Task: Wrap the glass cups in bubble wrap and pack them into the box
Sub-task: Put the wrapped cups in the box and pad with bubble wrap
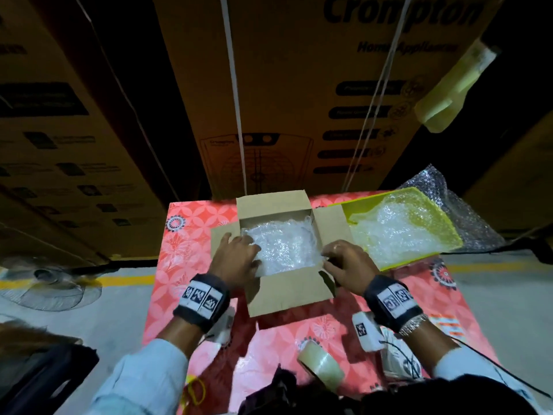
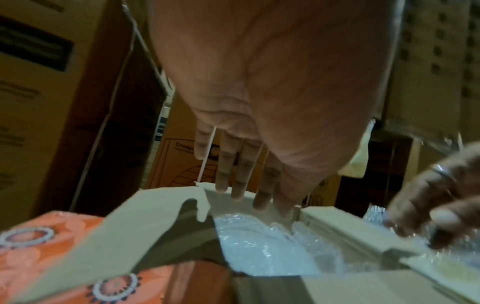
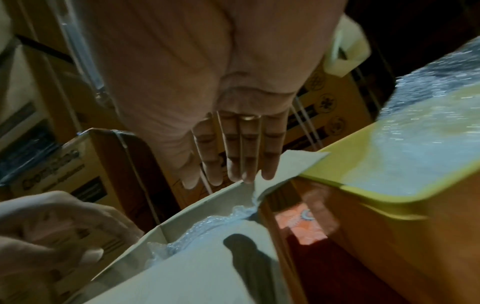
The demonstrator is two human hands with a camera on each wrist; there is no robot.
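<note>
Over crinkly bubble wrap (image 1: 281, 247) filling the cardboard box (image 1: 287, 295), both hands' grips spread.

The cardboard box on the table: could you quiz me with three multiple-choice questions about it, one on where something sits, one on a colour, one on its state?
1. Where is the tape roll?
A. nearer the person than the box
B. inside the box
C. in the tray

2. What colour is the tray right of the box?
A. blue
B. yellow
C. black

3. How are the box's flaps?
A. taped shut
C. folded open
B. cut off

Answers: A, the roll lies on the table near the sleeves; B, its rim is bright yellow; C, bubble wrap shows inside between spread flaps.
</note>
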